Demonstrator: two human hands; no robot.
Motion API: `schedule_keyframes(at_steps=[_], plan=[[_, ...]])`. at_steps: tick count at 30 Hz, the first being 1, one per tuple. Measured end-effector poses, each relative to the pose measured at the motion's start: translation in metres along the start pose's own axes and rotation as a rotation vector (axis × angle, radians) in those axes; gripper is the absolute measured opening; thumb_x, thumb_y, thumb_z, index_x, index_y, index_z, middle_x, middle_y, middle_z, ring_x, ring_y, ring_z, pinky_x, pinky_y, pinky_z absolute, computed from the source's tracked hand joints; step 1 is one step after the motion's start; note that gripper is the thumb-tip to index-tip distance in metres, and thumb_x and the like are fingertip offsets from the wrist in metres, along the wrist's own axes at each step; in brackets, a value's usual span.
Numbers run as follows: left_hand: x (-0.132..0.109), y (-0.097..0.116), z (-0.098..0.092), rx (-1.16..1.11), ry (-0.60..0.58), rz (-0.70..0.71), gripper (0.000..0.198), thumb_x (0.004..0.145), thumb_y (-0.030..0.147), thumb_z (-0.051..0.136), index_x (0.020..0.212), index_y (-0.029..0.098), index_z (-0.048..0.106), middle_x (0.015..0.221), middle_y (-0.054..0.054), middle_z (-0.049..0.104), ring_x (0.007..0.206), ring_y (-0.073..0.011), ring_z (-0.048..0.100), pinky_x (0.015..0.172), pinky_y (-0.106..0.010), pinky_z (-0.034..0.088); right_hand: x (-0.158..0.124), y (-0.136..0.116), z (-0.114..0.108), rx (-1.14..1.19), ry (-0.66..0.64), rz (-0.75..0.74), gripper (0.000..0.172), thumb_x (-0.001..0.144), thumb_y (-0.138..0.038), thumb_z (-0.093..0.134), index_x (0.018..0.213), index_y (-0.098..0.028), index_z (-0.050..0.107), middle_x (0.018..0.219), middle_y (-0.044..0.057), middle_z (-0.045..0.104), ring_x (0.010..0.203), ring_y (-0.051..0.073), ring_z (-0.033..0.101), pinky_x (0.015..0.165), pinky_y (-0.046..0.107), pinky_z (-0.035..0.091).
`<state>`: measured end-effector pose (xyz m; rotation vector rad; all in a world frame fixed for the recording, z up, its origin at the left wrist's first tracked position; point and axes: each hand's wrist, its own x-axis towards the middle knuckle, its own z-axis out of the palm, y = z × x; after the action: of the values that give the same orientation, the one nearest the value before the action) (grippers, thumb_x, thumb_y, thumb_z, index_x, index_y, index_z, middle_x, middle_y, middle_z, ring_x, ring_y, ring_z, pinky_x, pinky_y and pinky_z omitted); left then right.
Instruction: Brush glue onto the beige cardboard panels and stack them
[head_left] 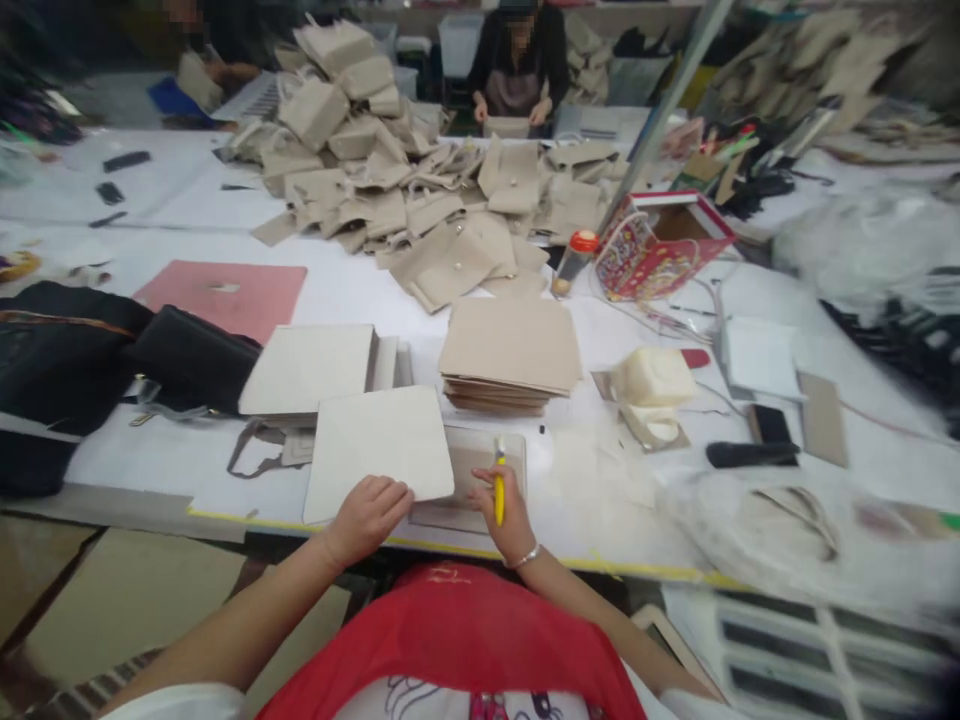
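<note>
My left hand (369, 518) grips the near edge of a white rectangular board (381, 440), which is tilted over the table's front. In my right hand (510, 515) is a yellow-handled brush (500, 487), its pale bristle end pointing away from me. Beneath that hand lies a flat grey-beige panel (465, 512), partly covered by the white board. Just behind, a stack of beige panels (510, 345) stands on the table. To its left is a stack of white boards (309, 368). A grey strap (259, 450) sticks out beside the held board.
A large heap of beige bag pieces (442, 195) covers the table's far middle, with a person (519, 70) working behind it. Rightward are a red patterned box (664, 245), an orange-capped jar (576, 262) and a cream-coloured container (654, 380). Black bags (191, 355) lie left.
</note>
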<state>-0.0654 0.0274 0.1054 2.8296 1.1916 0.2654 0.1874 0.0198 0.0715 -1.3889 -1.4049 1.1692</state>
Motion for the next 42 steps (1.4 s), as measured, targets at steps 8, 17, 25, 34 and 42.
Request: schedule_keyframes(at_steps=[8,17,25,34,42], plan=[[0.038,0.075,0.083,-0.077,-0.117,0.305,0.015,0.088,0.021,0.04,0.089,0.017,0.054,0.081,-0.006,0.054,0.075,-0.0169,0.044,0.065,-0.031,0.032,-0.018,0.053,-0.043,-0.288,0.24,0.085,0.018,0.08,-0.031,0.047,0.093,-0.02,0.04,0.083,0.004,0.06,0.076,0.016,0.062,0.07,0.03,0.049],[0.071,0.093,0.102,-0.121,-0.239,0.334,0.012,0.087,0.021,0.043,0.09,0.017,0.054,0.085,-0.005,0.056,0.079,-0.0174,0.045,0.069,-0.031,0.033,-0.018,0.052,-0.06,-0.421,0.278,0.082,0.028,0.084,-0.039,0.04,0.101,-0.017,0.044,0.084,0.007,0.062,0.073,0.017,0.061,0.067,0.03,0.048],[0.124,0.077,0.036,-0.136,0.309,0.269,0.027,0.083,0.029,0.049,0.109,0.019,0.052,0.105,-0.007,0.059,0.094,-0.0177,0.051,0.082,-0.034,0.038,0.014,-0.051,-0.181,-0.23,0.688,-0.013,0.048,0.087,-0.049,0.032,0.113,-0.014,0.052,0.057,-0.001,0.05,0.047,0.011,0.047,0.045,0.022,0.038],[0.236,0.04,-0.02,0.068,0.217,-0.085,0.062,0.079,0.048,0.05,0.13,0.016,0.038,0.136,-0.013,0.04,0.127,-0.0297,0.028,0.103,-0.053,0.018,0.182,-0.155,-0.11,0.173,-0.052,-0.006,0.029,0.073,-0.043,0.058,0.082,-0.016,0.061,0.056,-0.004,0.052,0.039,0.005,0.042,0.036,0.015,0.032],[0.238,0.037,-0.013,0.037,0.093,-0.125,0.065,0.077,0.051,0.051,0.131,0.018,0.038,0.137,-0.012,0.038,0.125,-0.0294,0.03,0.101,-0.051,0.02,0.278,-0.145,-0.065,-0.048,-0.101,0.142,0.017,0.073,-0.028,0.059,0.065,-0.014,0.056,0.046,-0.004,0.053,0.034,0.004,0.04,0.033,0.015,0.031]])
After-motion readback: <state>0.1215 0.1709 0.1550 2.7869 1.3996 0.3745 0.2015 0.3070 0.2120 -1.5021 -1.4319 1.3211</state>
